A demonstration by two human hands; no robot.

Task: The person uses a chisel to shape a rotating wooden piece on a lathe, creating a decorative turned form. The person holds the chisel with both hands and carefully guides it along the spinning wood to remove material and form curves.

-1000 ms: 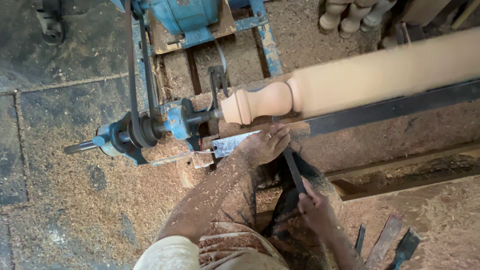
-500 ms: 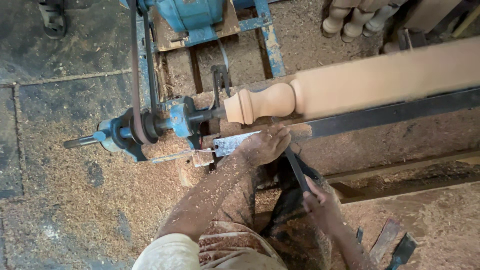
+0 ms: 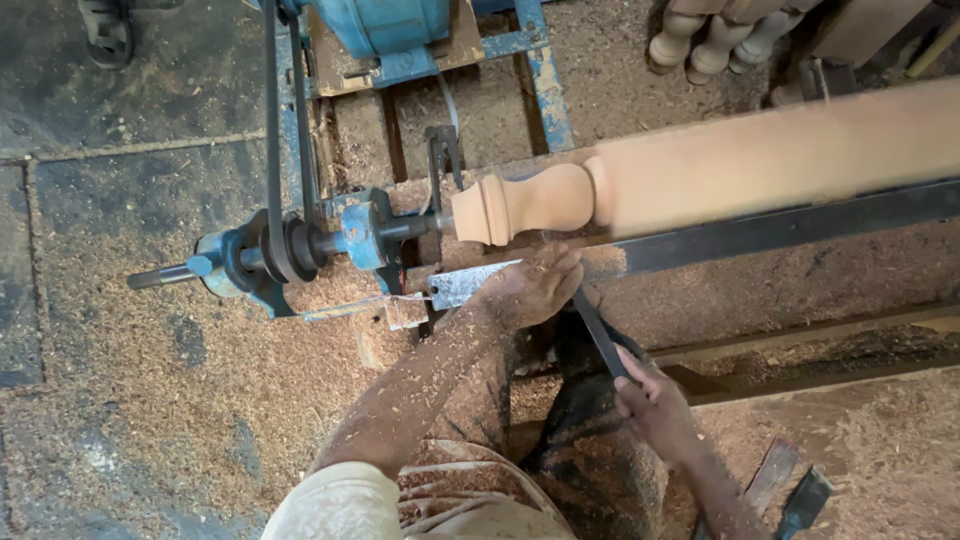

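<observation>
The tip of the long dark chisel (image 3: 598,335) is hidden under the left hand (image 3: 535,288), so where it meets the wood cannot be seen. The right side of the wooden post (image 3: 700,170) runs off the picture. It looks blurry. The post is pale tan, with a round knob and a fat bulb at its left end, and it lies sideways on the blue lathe (image 3: 330,245), just above the dark metal bar (image 3: 780,230). The left hand presses down on the chisel at the bar. The right hand (image 3: 650,405) is wrapped tight around the chisel's near end. Sawdust covers the arm and floor (image 3: 130,400).
</observation>
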